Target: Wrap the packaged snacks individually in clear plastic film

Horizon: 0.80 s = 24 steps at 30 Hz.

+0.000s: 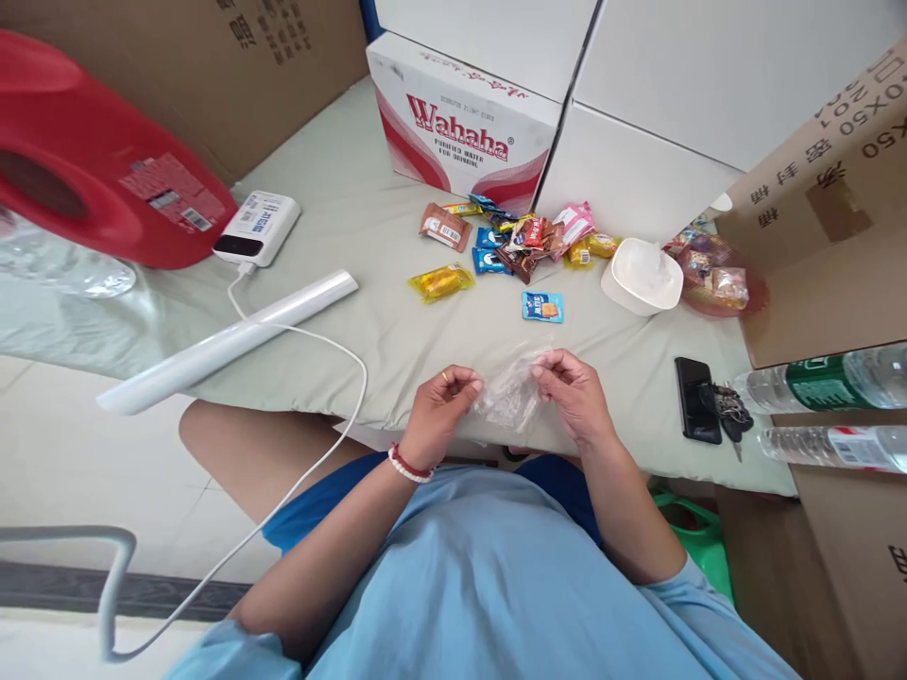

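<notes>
A clear, crumpled plastic bag (pixel 507 392) is stretched between my two hands, just over the table's near edge. My left hand (pixel 443 408) pinches its left side between thumb and fingers. On the other side, my right hand (pixel 571 392) has its thumb and fingertips closed on the bag's upper right. Beyond the hands lies a small blue snack packet (pixel 542 307). Farther left is a yellow-wrapped snack (pixel 440 282). Behind them is a pile of wrapped snacks (pixel 528 236), with a brown packet (pixel 445 227) at its left.
A white plastic tub (pixel 641 277) stands right of the snacks, beside a reddish bowl (pixel 729 295) of wrapped sweets. A phone (pixel 697 400), keys (pixel 733 412) and water bottles (pixel 836 382) lie at right. At left are a white roll (pixel 233 340), a cabled white device (pixel 258 229) and a red jug (pixel 106 161).
</notes>
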{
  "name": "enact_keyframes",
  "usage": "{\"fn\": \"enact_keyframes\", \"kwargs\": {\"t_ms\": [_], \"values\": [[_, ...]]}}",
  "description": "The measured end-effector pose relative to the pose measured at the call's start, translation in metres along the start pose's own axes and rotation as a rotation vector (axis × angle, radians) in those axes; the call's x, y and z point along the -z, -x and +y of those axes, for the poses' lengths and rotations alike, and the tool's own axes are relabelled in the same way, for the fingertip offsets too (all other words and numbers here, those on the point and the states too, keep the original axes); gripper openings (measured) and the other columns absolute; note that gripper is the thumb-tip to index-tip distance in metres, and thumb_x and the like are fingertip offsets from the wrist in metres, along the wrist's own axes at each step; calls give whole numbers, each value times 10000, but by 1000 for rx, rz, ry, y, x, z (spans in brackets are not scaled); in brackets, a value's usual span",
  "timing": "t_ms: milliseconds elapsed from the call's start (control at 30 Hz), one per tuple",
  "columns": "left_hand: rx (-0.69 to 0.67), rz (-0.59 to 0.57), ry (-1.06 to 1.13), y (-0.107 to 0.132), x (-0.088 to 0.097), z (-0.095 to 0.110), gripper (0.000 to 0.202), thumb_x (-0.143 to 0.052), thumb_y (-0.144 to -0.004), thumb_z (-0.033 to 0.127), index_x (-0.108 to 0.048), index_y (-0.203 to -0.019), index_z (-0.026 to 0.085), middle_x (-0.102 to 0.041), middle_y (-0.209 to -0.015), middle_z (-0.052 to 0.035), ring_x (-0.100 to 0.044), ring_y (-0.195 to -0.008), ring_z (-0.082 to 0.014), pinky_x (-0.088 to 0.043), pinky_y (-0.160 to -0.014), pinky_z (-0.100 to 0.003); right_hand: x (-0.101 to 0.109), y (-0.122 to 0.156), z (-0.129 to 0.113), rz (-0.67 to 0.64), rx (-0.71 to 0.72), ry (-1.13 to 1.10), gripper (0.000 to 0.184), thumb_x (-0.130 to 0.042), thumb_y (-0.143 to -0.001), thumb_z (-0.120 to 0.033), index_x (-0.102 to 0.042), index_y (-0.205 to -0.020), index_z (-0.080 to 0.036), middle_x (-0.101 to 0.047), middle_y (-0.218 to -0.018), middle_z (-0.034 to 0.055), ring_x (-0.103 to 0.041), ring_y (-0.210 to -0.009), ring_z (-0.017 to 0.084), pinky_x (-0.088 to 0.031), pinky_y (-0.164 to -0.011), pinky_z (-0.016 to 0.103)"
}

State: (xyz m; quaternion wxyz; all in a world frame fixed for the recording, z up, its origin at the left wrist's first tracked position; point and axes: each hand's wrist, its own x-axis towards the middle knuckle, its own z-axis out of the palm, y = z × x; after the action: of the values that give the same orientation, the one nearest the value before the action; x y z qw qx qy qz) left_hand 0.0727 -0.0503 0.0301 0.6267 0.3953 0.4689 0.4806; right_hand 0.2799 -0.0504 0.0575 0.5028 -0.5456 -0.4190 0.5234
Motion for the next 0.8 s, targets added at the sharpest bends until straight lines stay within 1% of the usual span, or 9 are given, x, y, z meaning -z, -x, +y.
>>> {"fn": "enact_keyframes", "kwargs": {"t_ms": [67,167,367,433,500,567,633,700,800], "values": [[34,80,111,-2,7,3,282,-844,-723,405,-678,-803,192,-586,-680,40,-449,-570,-78,-357,-550,-223,9,2,2,-22,8,-55,292,-884,-743,-444,-706,-820,-226,-615,-756,-25,-456,-567,92,-416,-524,240],[69,140,230,-7,18,8,262,-850,-682,345,-652,-759,190,-617,-697,24,-519,-621,-89,-399,-583,-213,34,13,3,-82,17,-56,253,-892,-753,-414,-717,-789,-235,-613,-764,-16,-487,-587,105,-427,-565,259],[111,228,364,-22,35,13,312,-881,-601,290,-624,-750,195,-711,-827,-7,-634,-741,-120,-471,-647,-218,97,34,7,-157,122,230,134,-820,-815,-388,-799,-819,-256,-683,-996,69,-637,-942,217,-506,-802,339],[95,238,356,-25,36,14,324,-892,-596,300,-624,-746,195,-714,-814,-6,-628,-724,-118,-475,-649,-223,116,34,10,-101,93,407,125,-766,-829,-360,-803,-795,-246,-695,-1055,85,-643,-986,232,-504,-830,356],[69,226,311,-24,35,15,316,-894,-619,312,-632,-747,192,-709,-802,-4,-623,-724,-116,-475,-657,-225,128,32,13,47,80,550,103,-730,-812,-311,-799,-790,-238,-702,-1109,92,-644,-1046,249,-503,-847,365],[32,198,246,-21,31,13,291,-887,-647,309,-651,-767,189,-710,-814,-5,-628,-743,-119,-478,-680,-232,130,29,12,237,132,587,91,-711,-798,-278,-788,-816,-234,-703,-1140,87,-638,-1099,256,-507,-844,358],[-4,171,196,-16,27,8,273,-882,-653,285,-670,-795,188,-716,-851,-8,-637,-770,-124,-490,-725,-249,121,25,7,350,209,518,93,-697,-819,-273,-772,-855,-232,-711,-1095,69,-648,-1039,230,-515,-814,339],[-34,156,158,-12,23,2,269,-880,-650,261,-683,-817,190,-714,-885,-8,-639,-800,-129,-498,-773,-265,103,21,-3,310,236,444,103,-681,-859,-285,-760,-892,-229,-719,-1002,44,-644,-864,180,-515,-756,315],[-90,132,68,-6,19,-7,231,-867,-683,248,-693,-825,195,-698,-899,-9,-635,-874,-141,-495,-840,-278,65,10,-14,106,220,449,149,-659,-904,-315,-756,-972,-226,-718,-924,21,-584,-694,129,-496,-677,283]]}}
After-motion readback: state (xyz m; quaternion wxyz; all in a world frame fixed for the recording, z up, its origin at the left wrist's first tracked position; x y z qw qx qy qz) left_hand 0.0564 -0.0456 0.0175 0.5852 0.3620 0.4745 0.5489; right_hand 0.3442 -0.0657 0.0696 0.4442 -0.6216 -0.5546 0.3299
